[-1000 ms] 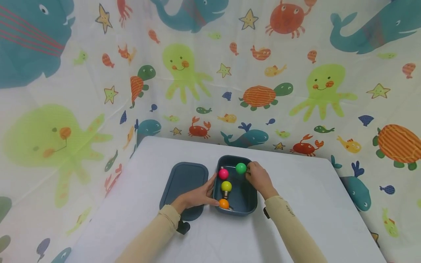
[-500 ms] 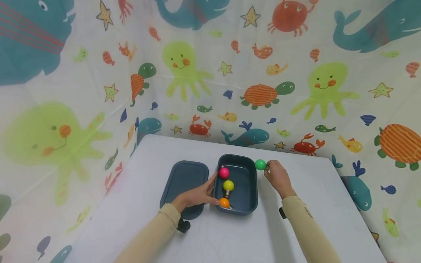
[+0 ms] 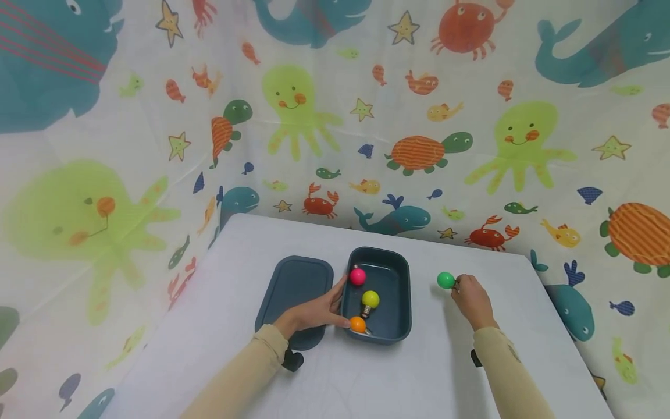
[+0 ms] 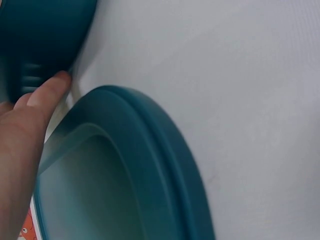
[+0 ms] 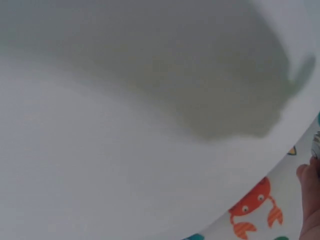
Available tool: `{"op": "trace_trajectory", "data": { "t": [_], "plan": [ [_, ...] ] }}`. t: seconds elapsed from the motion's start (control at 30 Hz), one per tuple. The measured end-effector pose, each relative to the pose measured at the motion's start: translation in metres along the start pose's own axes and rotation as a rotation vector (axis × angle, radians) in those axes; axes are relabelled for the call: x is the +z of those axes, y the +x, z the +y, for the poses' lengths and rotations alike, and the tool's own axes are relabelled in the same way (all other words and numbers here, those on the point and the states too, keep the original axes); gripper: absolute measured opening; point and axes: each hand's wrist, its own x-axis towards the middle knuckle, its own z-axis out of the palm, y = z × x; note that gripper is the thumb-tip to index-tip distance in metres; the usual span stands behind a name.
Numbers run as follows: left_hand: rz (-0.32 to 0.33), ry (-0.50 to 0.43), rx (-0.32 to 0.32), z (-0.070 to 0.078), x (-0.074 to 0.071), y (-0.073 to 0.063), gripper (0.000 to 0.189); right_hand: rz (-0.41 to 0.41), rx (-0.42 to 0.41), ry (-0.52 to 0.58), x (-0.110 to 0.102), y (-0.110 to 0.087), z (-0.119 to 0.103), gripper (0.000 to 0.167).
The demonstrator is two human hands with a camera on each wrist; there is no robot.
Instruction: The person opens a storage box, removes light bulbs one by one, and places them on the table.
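My right hand (image 3: 473, 301) pinches a green light bulb (image 3: 446, 280) by its metal screw base, held over the white table to the right of the dark blue box (image 3: 395, 337). In the right wrist view only a thumb (image 5: 309, 192) and a bit of the base show at the edge. Against the box's left side rests my left hand (image 3: 313, 313), fingers extended along the wall and thumb at the front-left corner. Inside the box lie a pink bulb (image 3: 357, 276), a yellow bulb (image 3: 370, 299) and an orange bulb (image 3: 358, 325), all along its left half.
The matching flat lid (image 3: 293, 285) lies left of the box, partly under my left forearm. A white cloth covers the table (image 3: 366, 384). Behind it hangs a curtain (image 3: 335, 116) printed with sea animals.
The right hand has carried the green bulb out of the box, over its right wall and further right. The yellow bulb has shifted slightly right. The left hand has stayed put.
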Motion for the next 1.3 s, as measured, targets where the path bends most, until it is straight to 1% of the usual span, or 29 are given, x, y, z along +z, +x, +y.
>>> {"op": "trace_trajectory", "data": {
  "t": [0.13,0.23,0.37,0.47,0.67,0.9,1.1,1.3],
  "plan": [
    [-0.003,0.012,0.006,-0.002,0.001,0.001,0.111,-0.028,0.002,-0.030,0.002,-0.004,0.012,0.024],
    [-0.001,0.012,0.004,-0.001,0.002,0.001,0.111,-0.038,-0.017,-0.048,0.004,-0.006,0.019,0.022],
    [0.007,0.016,-0.004,0.001,0.004,0.001,0.111,-0.029,-0.045,-0.065,0.008,-0.010,0.025,0.021],
    [0.010,0.019,-0.008,0.001,0.005,0.002,0.111,-0.030,-0.046,-0.068,0.009,-0.012,0.028,0.022],
    [0.010,0.022,-0.011,-0.002,0.006,0.004,0.111,-0.040,-0.039,-0.063,0.012,-0.012,0.032,0.022],
    [0.010,0.017,-0.024,-0.001,0.007,0.002,0.111,-0.059,-0.037,-0.071,0.014,-0.010,0.036,0.024],
    [0.012,0.012,-0.018,-0.003,0.007,0.000,0.111,-0.040,-0.049,-0.063,0.018,-0.010,0.035,0.025],
    [0.016,0.010,-0.009,-0.003,0.007,-0.001,0.110,-0.054,-0.039,-0.055,0.021,-0.009,0.035,0.028]
  ]
}}
